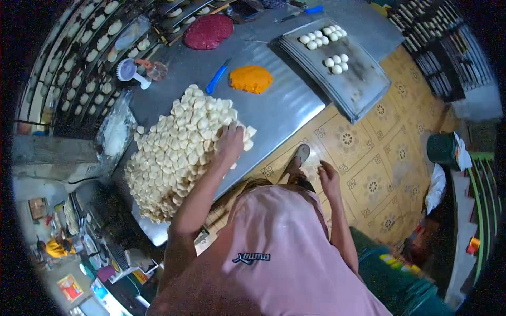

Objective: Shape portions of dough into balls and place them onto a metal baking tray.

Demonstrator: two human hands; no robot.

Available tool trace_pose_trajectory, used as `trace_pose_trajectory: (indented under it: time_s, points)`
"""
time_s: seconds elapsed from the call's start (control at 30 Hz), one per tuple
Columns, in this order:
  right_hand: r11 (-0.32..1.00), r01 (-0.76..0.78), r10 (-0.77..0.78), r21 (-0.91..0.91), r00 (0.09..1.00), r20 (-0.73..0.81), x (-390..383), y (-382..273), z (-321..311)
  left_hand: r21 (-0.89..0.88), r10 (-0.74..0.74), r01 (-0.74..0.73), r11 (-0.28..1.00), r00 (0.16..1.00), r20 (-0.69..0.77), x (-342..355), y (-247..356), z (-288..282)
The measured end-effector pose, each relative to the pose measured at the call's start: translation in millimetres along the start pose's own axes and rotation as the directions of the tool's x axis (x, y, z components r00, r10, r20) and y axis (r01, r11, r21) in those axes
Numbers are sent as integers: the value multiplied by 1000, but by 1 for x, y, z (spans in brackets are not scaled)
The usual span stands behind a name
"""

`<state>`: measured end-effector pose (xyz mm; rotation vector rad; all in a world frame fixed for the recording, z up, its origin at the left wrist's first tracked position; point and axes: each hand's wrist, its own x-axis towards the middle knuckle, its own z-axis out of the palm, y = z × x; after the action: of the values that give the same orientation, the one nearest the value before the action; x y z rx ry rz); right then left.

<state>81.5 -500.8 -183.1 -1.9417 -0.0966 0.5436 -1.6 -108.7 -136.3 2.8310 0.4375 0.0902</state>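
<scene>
Dough pieces (176, 158) lie in a big heap on the shiny metal table (284, 113), many small pale lumps all piled close so a hand can reach any one of them fast. The left hand (230, 145) rests on the right edge of the heap, near the table's side. Its fingers curl down into the lumps, but they hide what is under them, so I cannot tell if it has grabbed one or is just touching. The right hand (329, 179) hangs loose over the yellow patterned floor (369, 158), away from the table. It holds nothing and its fingers are gently open. A foot in a sandal (298, 160) shows just beside it. Farther up the table sits a flat orange lump (251, 79), with a blue tool (216, 79) lying next to it, close enough to pick up. A dark red lump (208, 31) sits well beyond that. A grey metal tray (363, 79) lies at the far right corner, partly over the table edge. On it are two small groups of round white balls (336, 63), set apart from each other with room left on the tray. On the left, racks (89, 58) hold rows of more pale round shapes, lined up neatly with gaps between them so they do not stick.
</scene>
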Motion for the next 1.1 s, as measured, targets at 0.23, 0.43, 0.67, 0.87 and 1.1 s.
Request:
trace_pose_trajectory:
  time_s: [0.23,0.43,0.67,0.87,1.1]
  points:
    - [716,650,-498,-255,732,465,196,-128,35,-566,-484,333,754,864,-137,5,47,-43]
    - [588,778,-697,-221,626,350,291,-175,117,-692,-672,683,233,628,393,0,86,-18]
    - [384,831,-765,-403,530,365,293,-173,152,-810,-436,356,465,889,141,-23,83,37]
    - [288,873,-787,-393,450,422,310,-165,157,-855,-451,435,282,847,282,2,66,51]
    - [330,888,-718,-321,457,525,323,-173,165,-841,-601,500,206,743,295,58,51,35]
